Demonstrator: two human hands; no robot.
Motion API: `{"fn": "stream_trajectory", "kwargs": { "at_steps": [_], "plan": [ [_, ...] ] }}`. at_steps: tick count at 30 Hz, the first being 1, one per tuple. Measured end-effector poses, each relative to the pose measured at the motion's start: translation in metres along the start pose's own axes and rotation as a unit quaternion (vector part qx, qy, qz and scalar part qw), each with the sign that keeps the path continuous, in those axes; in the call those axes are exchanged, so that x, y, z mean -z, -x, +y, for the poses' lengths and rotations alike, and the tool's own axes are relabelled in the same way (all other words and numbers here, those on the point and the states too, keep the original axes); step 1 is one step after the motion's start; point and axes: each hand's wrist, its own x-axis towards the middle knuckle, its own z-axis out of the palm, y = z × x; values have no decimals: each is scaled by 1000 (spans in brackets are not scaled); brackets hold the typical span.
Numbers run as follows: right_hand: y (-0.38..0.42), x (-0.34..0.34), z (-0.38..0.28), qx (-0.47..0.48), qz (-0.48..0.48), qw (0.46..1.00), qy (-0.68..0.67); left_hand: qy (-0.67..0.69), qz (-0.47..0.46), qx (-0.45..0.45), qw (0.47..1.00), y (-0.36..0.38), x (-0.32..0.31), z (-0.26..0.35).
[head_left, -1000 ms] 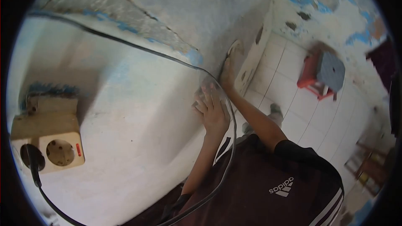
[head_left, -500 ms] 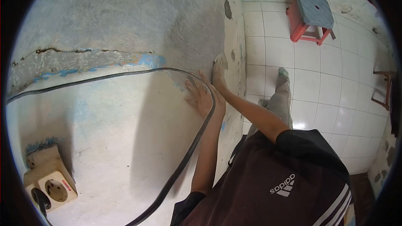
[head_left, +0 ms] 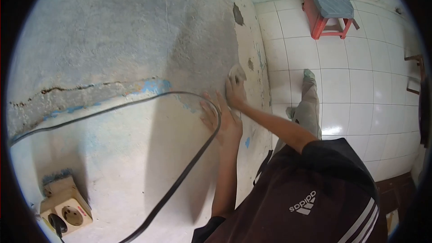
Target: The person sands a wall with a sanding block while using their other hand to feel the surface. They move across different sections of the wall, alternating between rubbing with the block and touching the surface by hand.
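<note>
My left hand (head_left: 225,119) lies with its fingers spread flat against the wall (head_left: 117,162), just below the lower edge of a bare grey patch (head_left: 112,31). A black cable (head_left: 180,173) loops across the view and passes in front of that hand. Just right of it, my right hand (head_left: 235,92) presses a small pale flat piece (head_left: 236,71) to the wall, where the grey patch meets the cream paint. Its fingers are closed round the piece, and its exact kind cannot be made out.
A wall socket (head_left: 67,213) with a black plug juts out at lower left. Blue paint flakes (head_left: 156,86) and a crack edge the grey patch. A red stool with a grey top (head_left: 332,1) stands on the white tiled floor (head_left: 346,81). Wooden furniture shows at far right.
The view has shifted slightly. My right hand has turned on the wall, and its fingers now show curled over the pale piece. My left hand stays flat on the wall.
</note>
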Motion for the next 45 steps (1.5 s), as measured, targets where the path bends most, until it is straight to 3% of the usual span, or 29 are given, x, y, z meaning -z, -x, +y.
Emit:
{"fn": "stream_trajectory", "kwargs": {
  "at_steps": [1,3,4,6,10,12,15,17,19,20,22,24,25,26,29,31,32,34,39,40,41,44,45],
  "plan": [
    [15,-2,1,94,-35,986,136,12,-7,0,1000,0,1,2],
    [61,13,-20,-76,-74,993,-56,19,12,7,1000,0,1,6],
    [82,20,-25,-75,-70,993,-56,24,27,19,999,1,1,7],
    [103,27,-26,138,-65,979,133,41,25,12,999,0,5,7],
    [13,11,-2,133,-64,977,156,78,5,19,997,0,7,7],
    [-38,20,-5,-1,-44,996,-77,63,-13,25,998,0,5,7],
    [-30,7,12,21,-121,982,-146,40,-32,29,998,0,0,8],
    [20,-24,42,138,-127,977,-103,41,-31,34,998,-8,-5,12],
    [77,14,-4,66,-108,945,-301,52,-31,20,998,-12,-11,14],
    [70,14,0,67,-109,946,-298,55,-30,21,998,-15,-11,16],
    [54,-1,23,178,-107,975,-72,53,-26,24,998,-20,-10,16],
    [-7,-4,28,158,-109,976,100,47,-10,21,999,-23,-14,14],
    [-40,11,9,94,-77,987,-105,40,8,14,999,-25,-15,13],
    [-61,27,-11,24,-41,951,-305,40,9,18,999,-28,-13,15],
    [-74,11,-9,37,-13,966,-254,16,-27,37,999,-31,-11,18],
    [-35,19,-21,-22,-129,984,-122,76,35,41,996,-35,-20,20],
    [-30,16,-18,-20,-131,984,-119,80,36,44,995,-39,-22,24],
    [-26,5,1,19,-127,987,-95,20,20,74,997,-44,-25,30],
    [-27,-8,38,126,-135,982,-41,51,42,104,992,-74,-15,35],
    [-63,-3,31,7,-115,976,-186,55,70,98,991,-79,-11,36],
    [-111,18,6,-116,-91,935,-322,55,70,108,990,-84,-7,37],
    [-162,42,-28,-61,-48,955,-287,65,79,130,986,-105,2,43],
    [-152,35,-17,30,-70,967,-243,57,91,141,984,-111,-1,44]
  ]
}}
